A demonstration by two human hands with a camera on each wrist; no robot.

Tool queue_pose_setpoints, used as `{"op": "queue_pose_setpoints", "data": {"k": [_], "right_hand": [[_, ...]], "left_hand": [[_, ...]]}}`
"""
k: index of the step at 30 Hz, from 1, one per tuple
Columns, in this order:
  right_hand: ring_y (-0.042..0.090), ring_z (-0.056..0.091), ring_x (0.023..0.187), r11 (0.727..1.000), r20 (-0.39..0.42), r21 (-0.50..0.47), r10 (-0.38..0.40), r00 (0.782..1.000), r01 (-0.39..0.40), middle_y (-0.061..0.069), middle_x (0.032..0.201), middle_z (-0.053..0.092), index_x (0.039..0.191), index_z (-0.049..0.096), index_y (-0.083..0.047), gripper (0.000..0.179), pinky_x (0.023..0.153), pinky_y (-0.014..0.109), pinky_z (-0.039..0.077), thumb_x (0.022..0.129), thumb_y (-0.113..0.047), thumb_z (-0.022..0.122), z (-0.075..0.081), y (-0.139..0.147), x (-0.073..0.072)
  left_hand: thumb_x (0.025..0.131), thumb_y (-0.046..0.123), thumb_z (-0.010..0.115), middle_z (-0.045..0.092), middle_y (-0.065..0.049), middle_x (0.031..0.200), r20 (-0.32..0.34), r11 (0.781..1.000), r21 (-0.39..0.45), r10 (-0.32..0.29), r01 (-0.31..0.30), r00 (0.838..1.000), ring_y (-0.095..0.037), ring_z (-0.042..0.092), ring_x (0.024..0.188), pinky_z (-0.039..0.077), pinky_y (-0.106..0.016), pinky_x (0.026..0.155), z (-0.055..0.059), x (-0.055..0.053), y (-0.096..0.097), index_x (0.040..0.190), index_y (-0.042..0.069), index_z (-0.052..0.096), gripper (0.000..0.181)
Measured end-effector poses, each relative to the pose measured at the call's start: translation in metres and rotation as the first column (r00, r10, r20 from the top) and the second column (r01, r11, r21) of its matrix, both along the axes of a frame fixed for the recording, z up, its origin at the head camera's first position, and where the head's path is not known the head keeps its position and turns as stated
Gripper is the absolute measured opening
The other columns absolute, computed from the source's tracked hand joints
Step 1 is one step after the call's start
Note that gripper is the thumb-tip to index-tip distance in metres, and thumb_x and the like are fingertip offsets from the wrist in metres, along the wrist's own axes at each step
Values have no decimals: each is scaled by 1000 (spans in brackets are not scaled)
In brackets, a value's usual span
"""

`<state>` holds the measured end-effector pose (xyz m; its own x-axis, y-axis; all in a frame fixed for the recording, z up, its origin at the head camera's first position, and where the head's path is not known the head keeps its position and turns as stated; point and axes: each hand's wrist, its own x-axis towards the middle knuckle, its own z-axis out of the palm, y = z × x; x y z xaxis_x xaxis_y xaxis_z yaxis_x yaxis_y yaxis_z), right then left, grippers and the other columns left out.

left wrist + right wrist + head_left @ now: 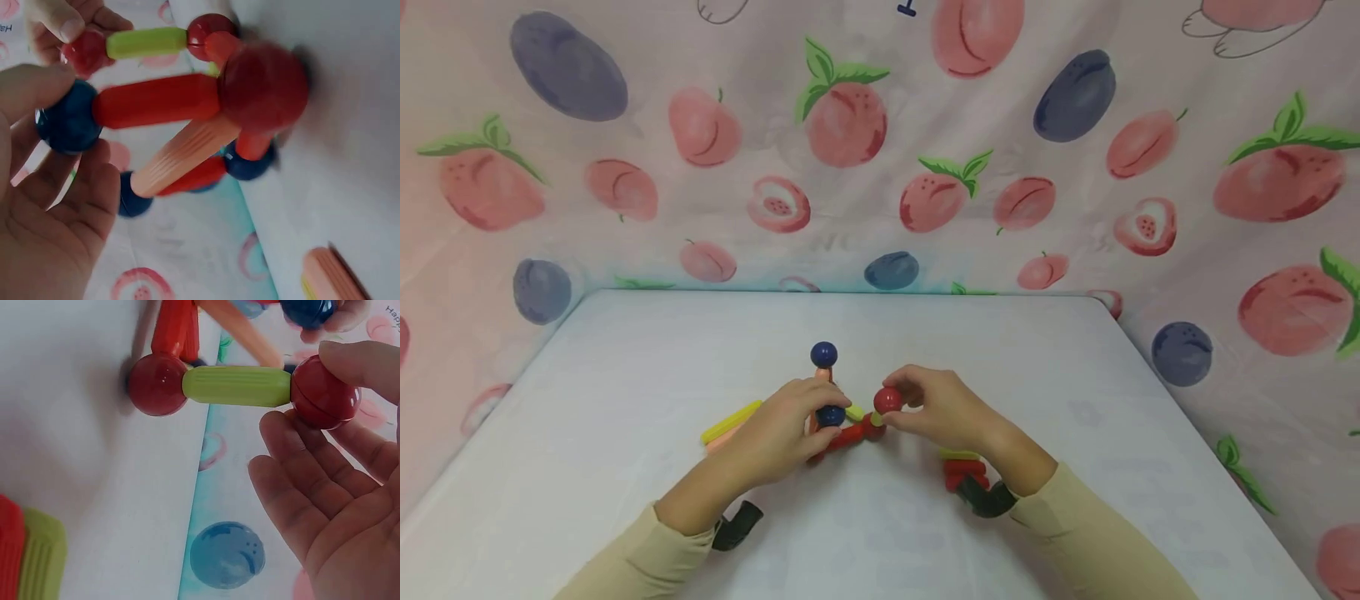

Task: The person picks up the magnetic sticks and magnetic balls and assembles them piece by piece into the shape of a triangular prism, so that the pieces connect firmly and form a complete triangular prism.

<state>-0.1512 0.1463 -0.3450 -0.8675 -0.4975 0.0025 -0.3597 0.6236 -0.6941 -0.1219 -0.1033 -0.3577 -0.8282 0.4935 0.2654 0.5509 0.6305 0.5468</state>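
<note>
A frame of coloured rods and balls stands on the table between the two hands. My left hand [782, 429] pinches a blue ball [70, 117] on top of an upright red rod [159, 101], which rises from a large red ball [265, 86] at the base. On the other side, my right hand [946, 407] holds a red ball [326, 392] between thumb and fingers. That ball sits on the end of a yellow-green rod [237, 385], whose lower end meets another red ball [157, 385]. A slanting orange rod [187, 153] and a farther blue ball [823, 354] belong to the frame too.
Yellow and orange rods [731, 422] lie partly behind the left forearm. Red and yellow-green rods [965, 468] lie beside the right wrist. Each wrist wears a black device [739, 525]. A fruit-patterned cloth [850, 183] rises behind the white table [1000, 333].
</note>
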Motion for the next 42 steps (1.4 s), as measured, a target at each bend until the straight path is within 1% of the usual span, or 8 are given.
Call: {"op": "queue_pose_setpoints", "data": {"k": [5, 8, 12, 18, 25, 30, 36, 42], "right_hand": [[17, 62, 101, 1000, 32, 8, -1, 999, 1, -8, 104, 66, 122, 65, -14, 38, 87, 37, 55, 88, -23, 79, 1, -2, 3], [16, 61, 101, 1000, 36, 16, 6, 999, -7, -9, 104, 66, 122, 65, -15, 38, 87, 36, 54, 88, -24, 79, 3, -3, 4], [15, 60, 101, 999, 37, 31, -11, 999, 10, -10, 104, 65, 122, 64, -17, 38, 86, 34, 53, 88, -25, 79, 3, -5, 5], [17, 60, 102, 999, 32, 10, -44, 999, 43, -9, 106, 65, 123, 64, -17, 39, 86, 33, 54, 88, -26, 79, -2, -6, -1], [16, 62, 97, 999, -5, -23, -26, 1000, 26, -5, 105, 67, 126, 63, -11, 41, 84, 30, 54, 90, -25, 77, -4, -12, -8], [16, 64, 98, 998, -15, -52, -18, 1000, 17, -2, 106, 68, 126, 62, -7, 42, 88, 38, 55, 91, -23, 77, -5, -14, -12], [16, 65, 99, 998, 0, -53, -33, 999, 33, -2, 106, 67, 126, 62, -8, 41, 88, 34, 55, 91, -23, 77, -7, -14, -13], [16, 65, 100, 998, 15, -63, -29, 999, 30, -2, 106, 67, 127, 62, -8, 42, 88, 32, 55, 91, -23, 77, -6, -15, -12]], "left_hand": [[85, 0, 77, 65, -7, 122, -46, 992, 106, 69, -64, 997, -23, 62, 108, 55, -38, 89, -7, -6, -8, 116, 5, 69, 32], [86, -1, 76, 65, -9, 120, 5, 975, 193, 107, -106, 994, -23, 64, 105, 57, -37, 85, -12, -9, -13, 117, 3, 67, 33], [88, 0, 74, 65, -10, 118, 89, 957, 248, 133, -151, 987, -25, 64, 104, 56, -38, 87, -13, -11, -18, 121, 1, 65, 34], [89, -3, 71, 64, -12, 119, 120, 949, 281, 114, -144, 986, -26, 63, 105, 56, -36, 87, -13, -12, -20, 122, -1, 63, 34], [90, -4, 68, 63, -13, 121, 176, 944, 298, 89, -139, 980, -26, 62, 107, 55, -37, 90, -12, -12, -17, 124, -1, 62, 35], [90, -2, 69, 63, -12, 122, 178, 943, 301, 91, -142, 980, -27, 62, 109, 54, -38, 91, -14, -11, -16, 124, 1, 61, 35], [90, 3, 68, 58, -11, 124, 205, 932, 307, 134, -193, 970, -29, 55, 118, 51, -47, 97, -17, -13, -18, 122, 2, 57, 34], [91, 6, 66, 51, -15, 141, 230, 934, 299, 128, -195, 965, -34, 46, 132, 43, -55, 103, -16, -18, -20, 122, 3, 54, 33]]}}
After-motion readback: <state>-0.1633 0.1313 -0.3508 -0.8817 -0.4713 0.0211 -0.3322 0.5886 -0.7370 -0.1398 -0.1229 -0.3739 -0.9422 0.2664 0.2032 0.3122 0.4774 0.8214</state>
